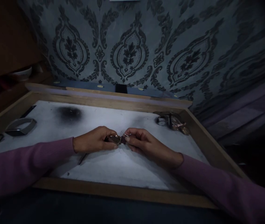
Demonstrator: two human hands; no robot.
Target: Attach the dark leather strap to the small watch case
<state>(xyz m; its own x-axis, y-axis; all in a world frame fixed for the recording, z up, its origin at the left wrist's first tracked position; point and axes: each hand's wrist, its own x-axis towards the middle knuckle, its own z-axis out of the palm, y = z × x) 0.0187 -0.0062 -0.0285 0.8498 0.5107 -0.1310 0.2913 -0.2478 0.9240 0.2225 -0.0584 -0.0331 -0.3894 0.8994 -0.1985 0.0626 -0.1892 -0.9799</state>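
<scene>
A wristwatch (pixel 114 139) with a gold-toned case is pinched between the thumb and fingers of my left hand (pixel 96 139), above the white surface. Its dark strap (pixel 123 139) points to the right, where the thumb and fingertips of my right hand (pixel 143 141) close on its end. Something thin and shiny shows at those right fingertips, too small to name. Both hands are close together, and the fingers cover part of the watch. Under my left wrist lies a thin dark stick-like piece (pixel 82 159).
A shallow wooden tray (pixel 123 192) with a white lining surrounds my hands. Several watches (pixel 162 120) are bunched at its back right corner. A grey-banded watch (pixel 20 127) lies at the left. Behind stands a patterned wall (pixel 129 56).
</scene>
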